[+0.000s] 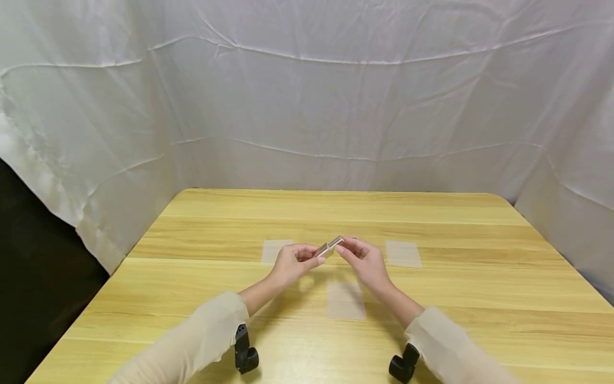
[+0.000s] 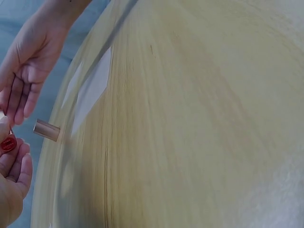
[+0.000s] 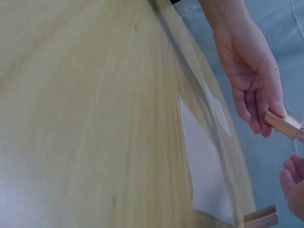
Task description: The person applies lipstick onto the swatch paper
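Observation:
Over the middle of the table, a slim rose-gold and silver lipstick tube (image 1: 323, 251) is held between both hands. My left hand (image 1: 293, 262) pinches its lower left end with thumb and fingers. At the upper right end, the fingertips and thumb of my right hand (image 1: 368, 262) grip it. A step shows between the two sections; whether they are joined I cannot tell. In the left wrist view, a round red tube end (image 2: 8, 143) appears by the left fingers. A second rose-gold tube (image 2: 46, 130) stands on the table, mostly hidden behind my right hand in the head view.
Three pale square sheets lie on the wooden table (image 1: 192, 298): a left sheet (image 1: 273, 249), a right sheet (image 1: 404, 254) and a near sheet (image 1: 346, 301). Grey-white curtains (image 1: 336, 106) hang behind and at the sides. A black camera mount (image 1: 245, 352) sits at each wrist.

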The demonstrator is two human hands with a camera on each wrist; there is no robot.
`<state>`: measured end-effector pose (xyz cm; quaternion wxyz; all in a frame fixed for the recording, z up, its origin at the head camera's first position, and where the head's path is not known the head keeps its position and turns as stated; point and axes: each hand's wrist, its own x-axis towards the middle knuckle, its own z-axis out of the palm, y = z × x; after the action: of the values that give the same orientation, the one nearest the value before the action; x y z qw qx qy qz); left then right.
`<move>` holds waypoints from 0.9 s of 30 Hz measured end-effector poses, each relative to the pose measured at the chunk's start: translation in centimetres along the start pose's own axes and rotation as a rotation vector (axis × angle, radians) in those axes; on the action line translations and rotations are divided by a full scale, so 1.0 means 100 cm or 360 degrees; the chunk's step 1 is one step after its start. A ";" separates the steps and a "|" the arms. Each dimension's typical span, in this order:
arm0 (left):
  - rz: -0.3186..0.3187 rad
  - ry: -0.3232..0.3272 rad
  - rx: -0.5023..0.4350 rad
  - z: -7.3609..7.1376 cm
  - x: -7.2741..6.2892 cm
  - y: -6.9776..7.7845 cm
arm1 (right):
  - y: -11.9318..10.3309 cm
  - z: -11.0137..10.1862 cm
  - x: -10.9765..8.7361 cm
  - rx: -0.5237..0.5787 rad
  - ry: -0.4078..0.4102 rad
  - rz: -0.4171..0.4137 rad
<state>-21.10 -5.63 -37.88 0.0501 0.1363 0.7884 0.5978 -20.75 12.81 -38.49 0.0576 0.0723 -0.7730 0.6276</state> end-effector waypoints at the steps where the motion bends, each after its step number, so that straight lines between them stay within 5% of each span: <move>1: -0.0001 0.0003 -0.0005 0.000 0.001 -0.003 | 0.000 0.002 0.000 0.0011 0.0004 0.0026; 15: -0.0007 -0.0006 0.0030 0.005 0.006 -0.011 | -0.001 0.011 0.001 0.0233 0.0064 0.0230; 27: 0.0043 -0.0129 0.0165 0.007 0.008 -0.012 | -0.004 0.007 0.003 0.0267 0.0046 0.0164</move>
<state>-21.88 -5.02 -39.12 0.0668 0.1735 0.8137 0.5508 -20.92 12.00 -38.19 0.0301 0.0280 -0.7194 0.6933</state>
